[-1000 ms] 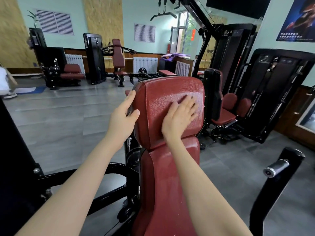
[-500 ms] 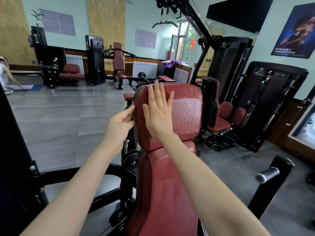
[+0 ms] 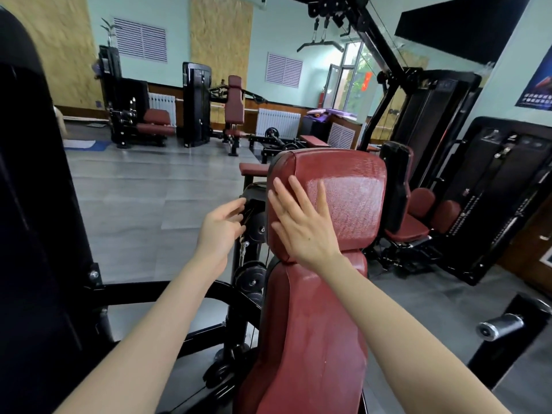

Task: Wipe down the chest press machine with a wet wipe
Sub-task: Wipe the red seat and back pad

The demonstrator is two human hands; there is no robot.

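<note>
Head view: the chest press machine's backrest stands in the centre foreground, its long axis running upright from the bottom edge of the frame to mid-height, padded face turned toward the camera. It comes in two dark red vinyl sections, a long lower back pad (image 3: 310,339) and above it a broader upper pad (image 3: 352,198) with rounded corners, a stitched seam down its left side and a crackled, glossy grain (the right part shines as if damp). The right hand (image 3: 301,222) lies flat on the left half of the upper pad, fingers straight and spread, pointing up and a little left, the palm near the pad's lower edge; it grasps nothing that shows, and whether a wipe lies under the palm cannot be told. The left hand (image 3: 219,231) is just beside the pad's left edge, fingers loosely extended and holding nothing, their tips at a black housing (image 3: 254,201) behind the pad. Below, curved black steel tubing (image 3: 227,294) and a pulley wheel (image 3: 251,282) crowd the left side. Right of the backrest is bare grey floor (image 3: 418,300), then a press handle with a chrome end (image 3: 501,327). A tall black shroud (image 3: 30,204) walls in the far left.
</note>
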